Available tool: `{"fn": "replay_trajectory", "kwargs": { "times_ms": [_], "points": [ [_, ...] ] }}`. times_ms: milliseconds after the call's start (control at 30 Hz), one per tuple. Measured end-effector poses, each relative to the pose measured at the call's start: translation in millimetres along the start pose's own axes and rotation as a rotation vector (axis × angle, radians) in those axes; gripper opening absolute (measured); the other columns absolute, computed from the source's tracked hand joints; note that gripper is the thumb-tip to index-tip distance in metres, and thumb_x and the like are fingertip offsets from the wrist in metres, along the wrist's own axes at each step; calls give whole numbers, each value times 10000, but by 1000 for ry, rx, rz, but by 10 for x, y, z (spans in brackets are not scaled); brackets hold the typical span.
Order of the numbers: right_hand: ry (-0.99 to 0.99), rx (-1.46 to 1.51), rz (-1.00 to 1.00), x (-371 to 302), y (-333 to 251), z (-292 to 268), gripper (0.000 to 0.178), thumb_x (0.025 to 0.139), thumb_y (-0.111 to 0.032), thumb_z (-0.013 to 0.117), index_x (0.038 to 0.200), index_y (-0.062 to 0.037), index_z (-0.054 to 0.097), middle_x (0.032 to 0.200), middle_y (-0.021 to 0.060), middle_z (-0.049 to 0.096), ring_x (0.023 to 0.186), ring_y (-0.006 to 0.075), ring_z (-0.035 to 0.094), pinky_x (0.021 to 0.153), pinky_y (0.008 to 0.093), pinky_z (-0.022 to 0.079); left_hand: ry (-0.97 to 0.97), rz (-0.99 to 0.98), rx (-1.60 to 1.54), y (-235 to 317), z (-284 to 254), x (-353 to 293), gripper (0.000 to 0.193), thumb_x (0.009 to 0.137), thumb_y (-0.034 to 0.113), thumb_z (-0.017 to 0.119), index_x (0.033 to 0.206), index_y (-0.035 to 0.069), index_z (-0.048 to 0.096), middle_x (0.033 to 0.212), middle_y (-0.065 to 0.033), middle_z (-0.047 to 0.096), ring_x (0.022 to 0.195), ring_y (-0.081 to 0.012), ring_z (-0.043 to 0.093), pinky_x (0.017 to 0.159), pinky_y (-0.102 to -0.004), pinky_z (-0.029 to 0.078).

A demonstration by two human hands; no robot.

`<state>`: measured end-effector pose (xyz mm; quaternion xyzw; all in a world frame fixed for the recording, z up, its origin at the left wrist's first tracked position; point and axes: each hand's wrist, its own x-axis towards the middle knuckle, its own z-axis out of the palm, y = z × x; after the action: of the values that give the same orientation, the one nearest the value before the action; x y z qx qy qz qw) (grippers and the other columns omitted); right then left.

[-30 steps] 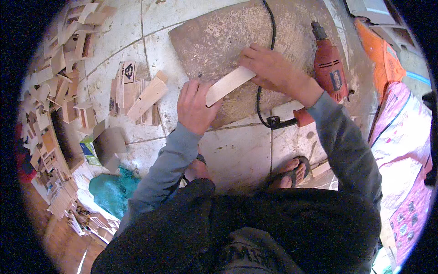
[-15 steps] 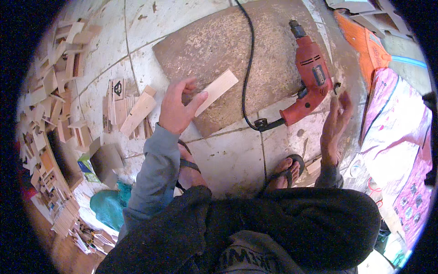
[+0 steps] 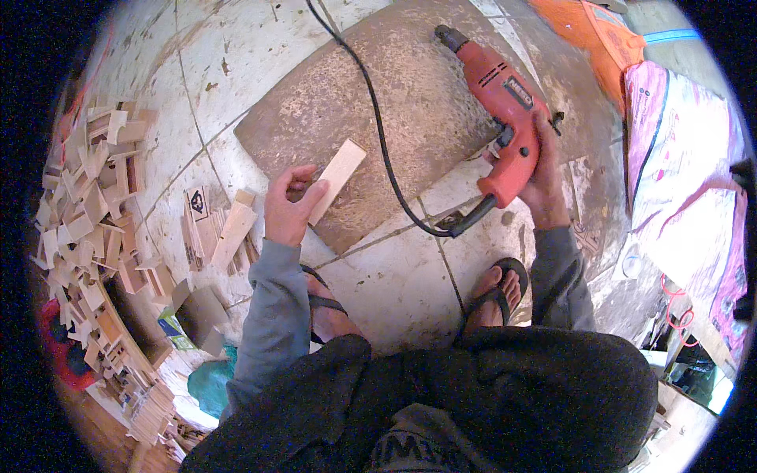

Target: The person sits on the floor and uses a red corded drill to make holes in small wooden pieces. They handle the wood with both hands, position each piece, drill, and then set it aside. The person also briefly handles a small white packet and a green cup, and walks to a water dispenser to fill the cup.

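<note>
My left hand (image 3: 289,206) pinches a short, flat strip of pale wood (image 3: 337,180) between thumb and fingers, above the near-left part of a worn brown board (image 3: 315,102). On the right, my right hand (image 3: 549,177) is wrapped round the handle of a red power drill (image 3: 512,110) from its outer side. Most of those fingers are hidden behind the handle. The drill's dark chuck (image 3: 451,37) points away and to the left. A black cord (image 3: 371,87) runs from the handle's end in a curve across the board.
Several wooden strips (image 3: 234,230) lie left of my left hand. A large heap of small wooden pieces (image 3: 102,181) fills the far left, beside an open carton (image 3: 201,315). Pink-and-white sheeting (image 3: 686,150) and an orange sack (image 3: 587,35) lie at right. My sandalled feet rest on the tiles.
My right hand has moved from beside the drill to its handle and gripped it. The drill has shifted left and away. My left hand still holds the wood strip. The view has shifted too.
</note>
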<state>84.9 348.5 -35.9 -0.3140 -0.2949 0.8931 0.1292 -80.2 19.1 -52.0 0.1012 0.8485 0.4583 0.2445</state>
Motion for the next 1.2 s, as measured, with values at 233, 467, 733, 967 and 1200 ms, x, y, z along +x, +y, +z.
{"fn": "replay_trajectory", "kwargs": {
  "times_ms": [233, 467, 733, 967, 1200],
  "points": [
    [-139, 16, 42, 136, -144, 54, 551, 909, -409, 506, 1321, -66, 379, 1202, 171, 543, 973, 276, 614, 785, 406, 546, 41, 81, 57, 90, 5, -72, 446, 710, 304, 750, 1055, 49, 630, 977, -89, 576, 861, -193, 545, 770, -309, 454],
    [-41, -703, -233, -34, -749, 528, 570, 860, -418, 574, 1258, -40, 417, 1086, 123, 579, 770, 230, 624, 667, 357, 557, 198, 421, 579, 262, 144, -222, 610, 635, 352, 758, 1142, 71, 568, 1111, -95, 529, 1072, -279, 461, 914, -417, 374],
    [95, -1517, -408, -814, -1539, 1678, 820, 730, -270, 713, 1380, -6, 288, 1307, 160, 437, 1234, 261, 410, 1020, 389, 355, 185, 339, 492, 213, 258, -116, 480, 652, 341, 739, 1051, 108, 612, 1024, -82, 548, 1031, -304, 480, 937, -438, 368],
    [-463, -1898, -71, -957, -1063, 2505, 766, 600, -212, 816, 1237, -6, 444, 1121, 158, 599, 1042, 248, 584, 907, 357, 448, 331, 419, 546, 158, 384, -122, 325, 653, 293, 691, 907, 102, 623, 958, -60, 548, 1004, -248, 482, 870, -422, 354],
    [-606, -2012, -97, -898, -833, 2622, 701, 628, -207, 793, 1225, -50, 461, 1088, 156, 622, 1010, 296, 619, 850, 371, 492, 364, 432, 526, 136, 401, -122, 328, 635, 275, 693, 903, 101, 621, 942, -59, 557, 997, -243, 482, 863, -420, 348]
  ]
}}
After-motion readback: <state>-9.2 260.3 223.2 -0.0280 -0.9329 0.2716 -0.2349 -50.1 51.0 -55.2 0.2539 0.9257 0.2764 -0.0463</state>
